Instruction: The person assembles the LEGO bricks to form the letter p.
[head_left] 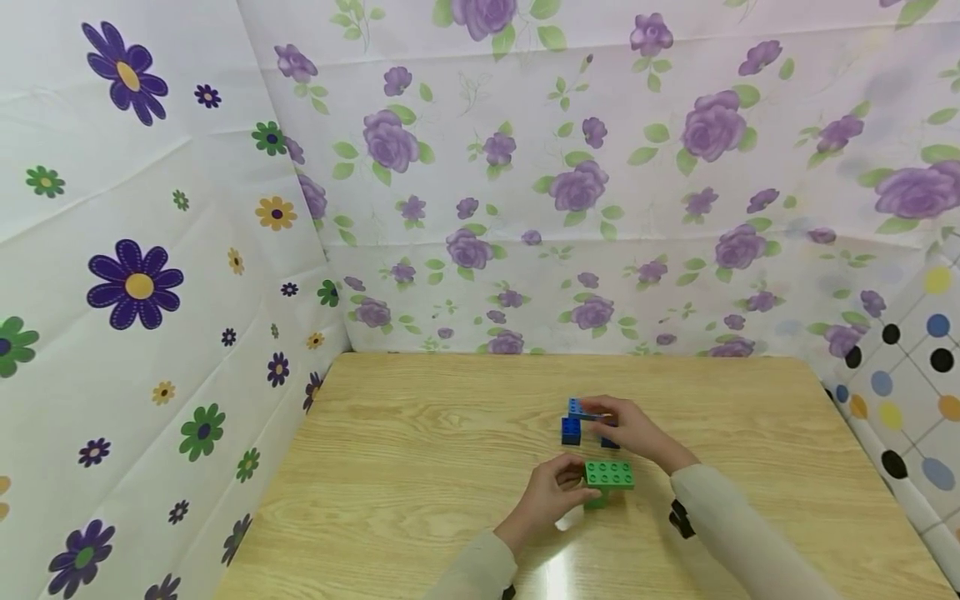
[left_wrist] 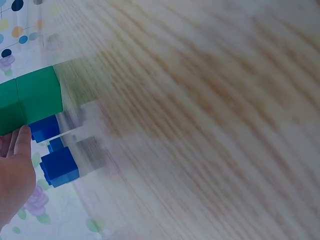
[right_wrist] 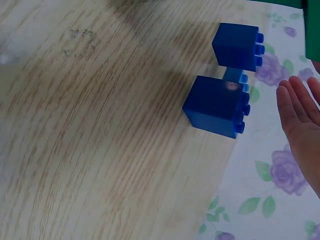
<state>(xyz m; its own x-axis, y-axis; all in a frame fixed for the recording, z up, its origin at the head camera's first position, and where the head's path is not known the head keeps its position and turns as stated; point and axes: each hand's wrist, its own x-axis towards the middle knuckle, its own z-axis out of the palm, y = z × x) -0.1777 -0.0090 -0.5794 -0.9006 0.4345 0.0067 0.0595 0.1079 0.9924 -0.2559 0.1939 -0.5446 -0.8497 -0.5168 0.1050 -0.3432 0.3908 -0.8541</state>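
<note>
Left hand [head_left: 549,495] sits at the green blocks [head_left: 609,475], grip unclear; right hand [head_left: 632,427] hovers beyond them by blue blocks [head_left: 571,432], grip relaxed; likely positioning, calling for gentle pinching

A wood-grained worktop [head_left: 375,467] stands before a rose-printed sheet [head_left: 577,187], with a daisy-patterned sheet [head_left: 172,333] at left and a dotted sheet [head_left: 911,354] at right.
</note>
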